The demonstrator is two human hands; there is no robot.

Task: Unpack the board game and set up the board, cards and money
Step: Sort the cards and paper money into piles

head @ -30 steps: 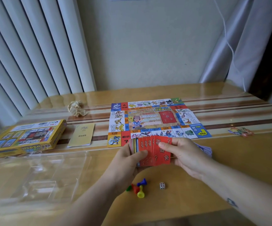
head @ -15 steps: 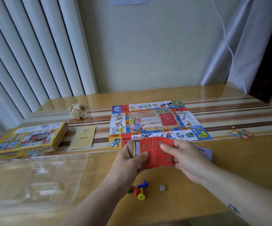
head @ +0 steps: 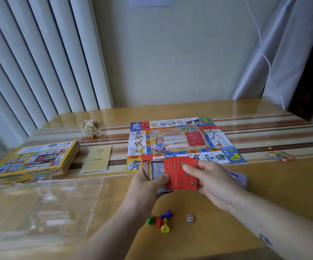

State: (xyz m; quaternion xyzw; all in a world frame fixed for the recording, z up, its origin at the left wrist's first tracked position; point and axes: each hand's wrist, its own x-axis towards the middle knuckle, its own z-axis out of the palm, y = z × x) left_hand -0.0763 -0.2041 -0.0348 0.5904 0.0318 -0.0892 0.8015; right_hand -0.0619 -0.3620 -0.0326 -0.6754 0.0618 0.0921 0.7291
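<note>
- Left hand (head: 148, 184): curled round a stack of cards (head: 158, 170), thumb laid across the blue-bordered top card, fingers underneath.
- Right hand (head: 211, 180): pinches a fan of red cards (head: 184, 182), thumb on the printed face and fingers behind. The fan overlaps the right edge of the stack, and both are held above the worktop (head: 264, 199), just in front of the board's near edge.
- Board (head: 180, 141): unfolded and flat at the centre of the worktop, with a red rectangle printed in its middle panel, probably the place for the red cards.
- Paper money (head: 241, 178): a pale violet pile, apparently the notes, lies on the worktop behind the right hand and is partly hidden by it.
- Pawns (head: 161, 220) and die (head: 189, 218): four coloured pawns clustered near the front edge, the die just beside them to the right.
- Box (head: 34, 162), leaflet (head: 96, 158) and clear plastic tray (head: 45, 209): set aside to the left, with a ball of crumpled paper (head: 91, 127) farther back.
- Handling (judgement): the cards look thin, light and glossy, so they should slide freely over one another and may spill from a loose fan. They are best squared into a block and held by the long edges, thumb opposite fingers. A firm pinch at one corner could bend them.
- Step in hand (judgement): the red cards are being sorted from the rest before each pile is laid down.
</note>
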